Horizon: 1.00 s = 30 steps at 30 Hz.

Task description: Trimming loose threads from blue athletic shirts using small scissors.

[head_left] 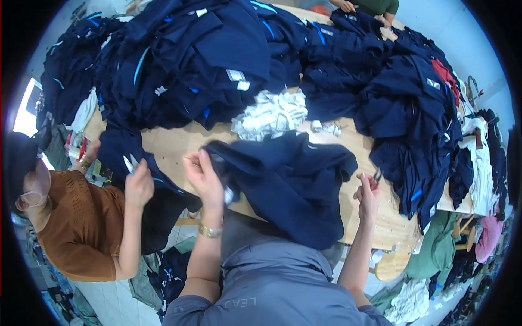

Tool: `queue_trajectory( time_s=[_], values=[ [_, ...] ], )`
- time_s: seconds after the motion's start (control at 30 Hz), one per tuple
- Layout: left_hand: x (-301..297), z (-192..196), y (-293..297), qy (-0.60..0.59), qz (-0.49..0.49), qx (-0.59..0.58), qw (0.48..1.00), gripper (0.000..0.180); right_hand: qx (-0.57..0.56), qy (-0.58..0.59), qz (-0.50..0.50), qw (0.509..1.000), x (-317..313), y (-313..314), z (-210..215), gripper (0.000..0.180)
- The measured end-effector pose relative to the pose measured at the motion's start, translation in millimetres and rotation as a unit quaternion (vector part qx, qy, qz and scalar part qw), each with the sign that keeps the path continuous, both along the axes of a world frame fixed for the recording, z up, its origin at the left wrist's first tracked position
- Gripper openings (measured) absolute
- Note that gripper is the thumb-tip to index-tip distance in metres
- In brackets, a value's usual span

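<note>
Left hand (pixel 204 176) has its grip pinching a fold of the navy garment (pixel 288 182), lifting it off the worktop (pixel 174 142) near the front edge, looks like to expose a seam. Right hand (pixel 368 194) is clenched round small snips (pixel 375 179) at the front right edge, blades up, clear of the cloth. Further back sits a heap of white scraps (pixel 270 113), then big navy piles (pixel 190 54). A co-worker's hand (pixel 138 185) works at the left edge.
</note>
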<state>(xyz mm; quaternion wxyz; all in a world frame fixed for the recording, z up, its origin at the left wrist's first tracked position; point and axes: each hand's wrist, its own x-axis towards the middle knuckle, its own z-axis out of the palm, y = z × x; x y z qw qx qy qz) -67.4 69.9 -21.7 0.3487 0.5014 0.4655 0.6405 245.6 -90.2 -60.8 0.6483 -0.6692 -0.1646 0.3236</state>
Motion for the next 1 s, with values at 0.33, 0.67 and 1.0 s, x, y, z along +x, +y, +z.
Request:
queue_trajectory(
  time_s=[0.33,0.67,1.0],
  values=[
    [-58.8,-30.8,-1.0,0.137,-0.017,-0.105,0.985,0.016,-0.296,-0.277,0.201,0.892,-24.9,-46.6,-31.3,0.041],
    [-3.3,-56.3,26.0,0.543,-0.148,0.024,0.826,0.056,-0.129,0.014,0.223,0.966,-12.6,-48.7,13.7,0.029],
    [-2.4,-24.9,33.4,0.732,-0.002,0.003,0.681,0.021,-0.207,-0.106,0.041,0.972,39.7,-22.7,-6.7,0.027]
  ],
)
